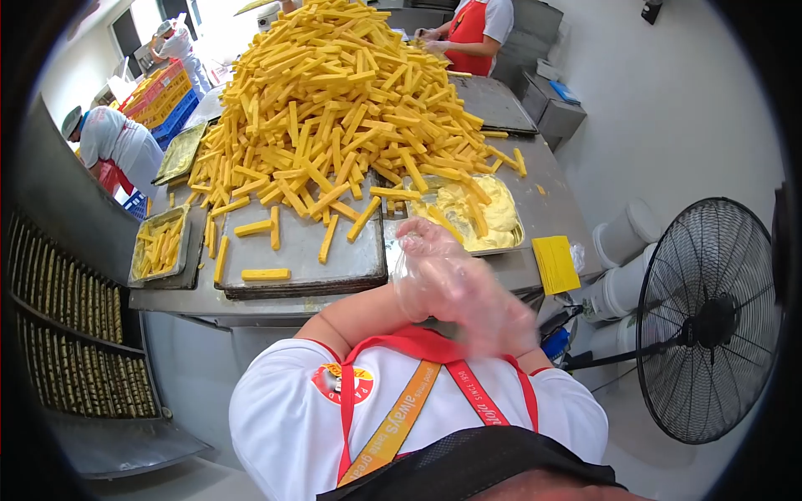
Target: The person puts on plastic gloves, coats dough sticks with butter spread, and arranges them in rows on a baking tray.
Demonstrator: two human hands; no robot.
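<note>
My left hand (432,244), in a clear plastic glove, is raised in front of my chest near the table's edge. My right hand (501,324), also gloved, is smeared by motion and overlaps the left near its wrist. How the fingers of either hand are set cannot be made out. Just beyond them is a metal tray of pale yellow cream (493,219), with a few yellow sticks lying on it. A tall heap of yellow baked sticks (334,108) covers the middle of the table. Several loose sticks lie on the stacked dark baking trays (292,246) left of my hands.
A small tray of sticks (160,244) is at the table's left. A yellow card (555,265) hangs by the right edge. A large fan (710,326) and white buckets (620,288) stand right; a loaded rack (75,334) stands left. Co-workers (476,33) are farther back.
</note>
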